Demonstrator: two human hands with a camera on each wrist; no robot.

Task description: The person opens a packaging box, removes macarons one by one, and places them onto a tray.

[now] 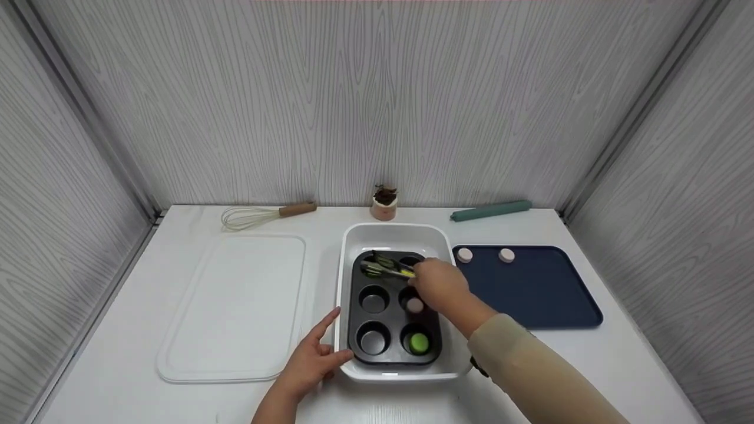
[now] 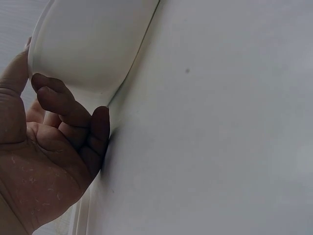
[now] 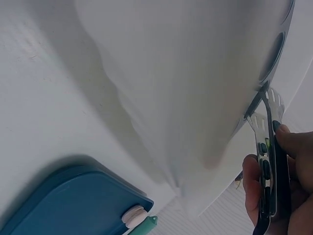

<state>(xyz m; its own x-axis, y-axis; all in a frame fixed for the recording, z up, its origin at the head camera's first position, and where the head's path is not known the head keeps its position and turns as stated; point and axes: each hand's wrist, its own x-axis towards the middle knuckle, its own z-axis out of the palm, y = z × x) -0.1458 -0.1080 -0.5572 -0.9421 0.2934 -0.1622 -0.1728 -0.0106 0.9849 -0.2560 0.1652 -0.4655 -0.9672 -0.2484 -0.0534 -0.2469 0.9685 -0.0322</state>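
My right hand (image 1: 439, 282) grips slotted metal tongs (image 3: 270, 161) by their dark handles, the tong heads over the back cups of a dark muffin tin (image 1: 394, 318). A yellow piece (image 1: 407, 273) shows partly beside the tongs, mostly hidden by my hand. In the right column of cups sit a green macaron (image 1: 419, 344) at the front and a dull pink macaron (image 1: 414, 305) in the middle. The tin lies inside a white tub (image 1: 453, 368). My left hand (image 1: 309, 362) rests at the tub's front left corner, thumb at the rim and index finger extended along the side.
Right of the tub is a navy tray (image 1: 530, 294) with pale pink macarons (image 1: 506, 255) at its back edge. A white board (image 1: 235, 312) lies left. Behind are a whisk (image 1: 265, 215), a small potted plant (image 1: 384, 206) and a green rolling pin (image 1: 492, 211).
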